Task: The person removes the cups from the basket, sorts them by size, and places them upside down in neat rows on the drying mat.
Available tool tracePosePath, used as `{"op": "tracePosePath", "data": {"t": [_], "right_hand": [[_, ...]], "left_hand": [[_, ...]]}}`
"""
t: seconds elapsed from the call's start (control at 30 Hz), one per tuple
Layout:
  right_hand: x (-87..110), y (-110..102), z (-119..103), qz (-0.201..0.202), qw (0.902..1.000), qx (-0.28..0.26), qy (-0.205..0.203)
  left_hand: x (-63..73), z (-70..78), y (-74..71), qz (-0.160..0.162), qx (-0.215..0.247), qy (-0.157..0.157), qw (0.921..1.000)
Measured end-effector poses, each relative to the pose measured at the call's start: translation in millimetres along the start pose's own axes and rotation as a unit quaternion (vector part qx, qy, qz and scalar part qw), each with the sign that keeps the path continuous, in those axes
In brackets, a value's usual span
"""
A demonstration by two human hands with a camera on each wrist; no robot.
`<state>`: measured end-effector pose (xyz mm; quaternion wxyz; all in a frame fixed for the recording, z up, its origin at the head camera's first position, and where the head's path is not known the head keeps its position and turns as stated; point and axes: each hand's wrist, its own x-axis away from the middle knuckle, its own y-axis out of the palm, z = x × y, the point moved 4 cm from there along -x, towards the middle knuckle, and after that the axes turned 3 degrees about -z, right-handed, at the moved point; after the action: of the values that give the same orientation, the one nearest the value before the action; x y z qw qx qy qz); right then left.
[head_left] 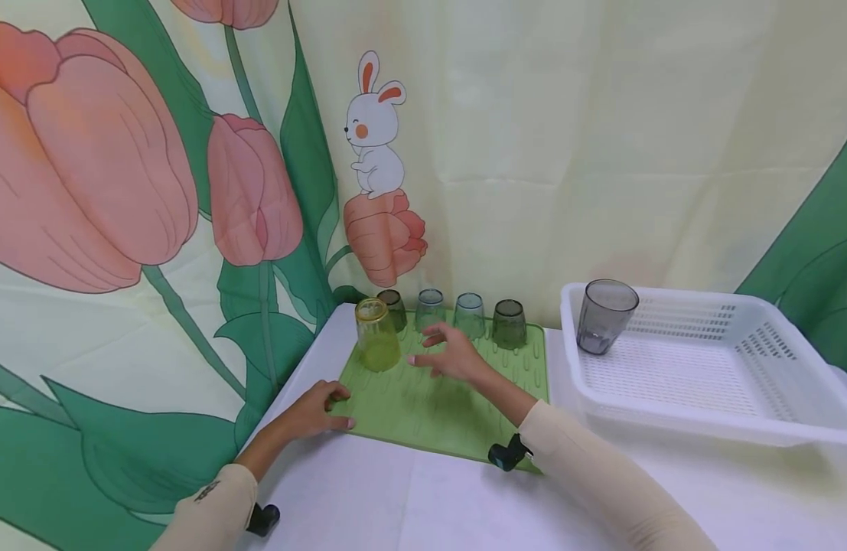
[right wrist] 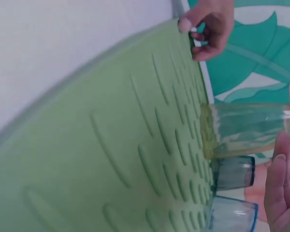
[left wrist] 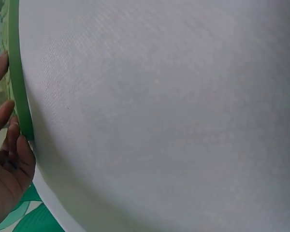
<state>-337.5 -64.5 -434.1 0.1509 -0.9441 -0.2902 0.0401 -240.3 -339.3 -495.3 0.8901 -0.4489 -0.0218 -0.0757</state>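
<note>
A clear yellow glass (head_left: 378,344) stands on the green ribbed mat (head_left: 423,413), narrower end up. My right hand (head_left: 452,355) hovers just right of it, fingers apart and loosely bent, holding nothing. In the right wrist view, fingertips (right wrist: 280,164) overlap the yellow glass, though contact cannot be told. My left hand (head_left: 313,412) rests at the mat's near left corner, thumb and fingers touching its edges. Behind the yellow glass, a row of smaller glasses lines the mat's back: a dark one (head_left: 392,310), two bluish ones (head_left: 431,310) (head_left: 470,315) and a grey one (head_left: 509,325).
To the right, a white plastic basket (head_left: 671,421) with slotted walls stands on the white-covered table (head_left: 409,505). A grey glass (head_left: 605,317) leans in its left back part. A printed curtain (head_left: 506,153) hangs close behind the mat and along the left.
</note>
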Motion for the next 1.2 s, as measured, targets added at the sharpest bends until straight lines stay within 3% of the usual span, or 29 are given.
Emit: {"op": "tracePosePath", "data": {"t": [0.37,0.53,0.83,1.2], "right_hand": [[47.9,-12,5,-0.037,0.9991,0.013,-0.013],[69.8,-23,4,-0.047,0.9984,0.023,-0.023],[103.9,-50,-4,-0.072,0.9951,0.024,-0.063],[137.6,-78,1,-0.077,0.9929,0.024,-0.088]], "left_hand": [[2.0,5.6,2.5,0.01,-0.006,0.011,0.9999],[1.3,16.2,1.2,0.019,0.013,0.027,0.9994],[-2.1,62.6,-0.2,-0.005,0.037,0.101,0.9942],[-7.6,124.5,13.6,-0.054,0.115,0.169,0.9775]]}}
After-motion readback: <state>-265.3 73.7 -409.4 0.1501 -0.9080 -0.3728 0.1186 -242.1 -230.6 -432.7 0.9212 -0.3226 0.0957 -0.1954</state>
